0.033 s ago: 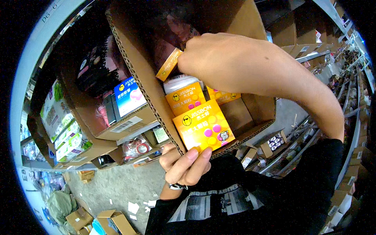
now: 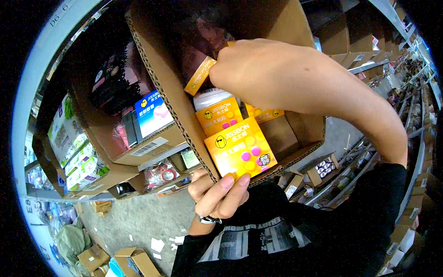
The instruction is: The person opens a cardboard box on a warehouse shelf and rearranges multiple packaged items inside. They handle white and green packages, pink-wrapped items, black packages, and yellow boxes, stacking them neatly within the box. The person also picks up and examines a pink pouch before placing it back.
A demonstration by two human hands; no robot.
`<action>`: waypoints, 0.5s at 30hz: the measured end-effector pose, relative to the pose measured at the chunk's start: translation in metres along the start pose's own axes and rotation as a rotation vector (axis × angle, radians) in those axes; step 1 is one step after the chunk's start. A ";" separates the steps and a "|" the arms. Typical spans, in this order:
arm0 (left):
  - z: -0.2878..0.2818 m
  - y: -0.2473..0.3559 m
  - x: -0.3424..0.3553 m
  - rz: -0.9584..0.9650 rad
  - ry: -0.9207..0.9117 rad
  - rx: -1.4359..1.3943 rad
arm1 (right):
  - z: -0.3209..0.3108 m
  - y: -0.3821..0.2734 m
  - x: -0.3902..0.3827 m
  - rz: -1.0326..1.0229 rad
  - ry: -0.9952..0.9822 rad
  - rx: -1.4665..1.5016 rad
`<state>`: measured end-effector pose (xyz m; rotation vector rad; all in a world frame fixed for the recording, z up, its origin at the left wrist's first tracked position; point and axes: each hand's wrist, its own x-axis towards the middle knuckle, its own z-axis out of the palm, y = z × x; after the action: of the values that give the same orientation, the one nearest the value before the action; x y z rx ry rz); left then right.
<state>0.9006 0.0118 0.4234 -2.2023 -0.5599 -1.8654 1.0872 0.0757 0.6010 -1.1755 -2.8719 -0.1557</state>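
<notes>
My left hand (image 2: 224, 196), with a watch at the wrist, pinches the lower edge of a yellow condom box (image 2: 235, 147) at the near rim of an open cardboard carton (image 2: 168, 104). Pink and orange dots mark the box's face. My right hand (image 2: 244, 69) reaches deep into the carton from the right, its fingers mostly hidden behind its back. A second yellow box (image 2: 199, 77) sticks out tilted beside it, seemingly in its grasp. Lower in the carton lie another yellow box (image 2: 216, 113), a partly covered yellow box (image 2: 267, 113) and a white item (image 2: 211, 98).
Left of the carton, shelf bins hold a blue box (image 2: 154, 115), dark packs (image 2: 115, 76) and green-white packs (image 2: 85, 168). Paper scraps (image 2: 157, 244) and opened cartons (image 2: 138, 263) lie on the floor. Long shelving (image 2: 369, 134) full of goods runs along the right.
Barely anything differs. My right hand and forearm have shifted very slightly, and a bit of yellow shows above the hand. My left hand keeps its hold.
</notes>
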 end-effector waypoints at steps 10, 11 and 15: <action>-0.001 -0.005 -0.001 0.090 -0.029 0.081 | -0.014 0.006 0.055 0.188 -0.798 -0.008; 0.000 -0.005 -0.001 0.096 -0.020 0.077 | -0.014 0.007 0.053 0.190 -0.780 0.011; -0.001 -0.003 -0.002 0.083 -0.048 0.063 | -0.016 0.009 0.042 0.182 -0.773 0.080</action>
<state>0.8985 0.0142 0.4216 -2.2000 -0.5205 -1.7343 1.0633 0.1102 0.6203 -1.7852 -3.2869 0.5316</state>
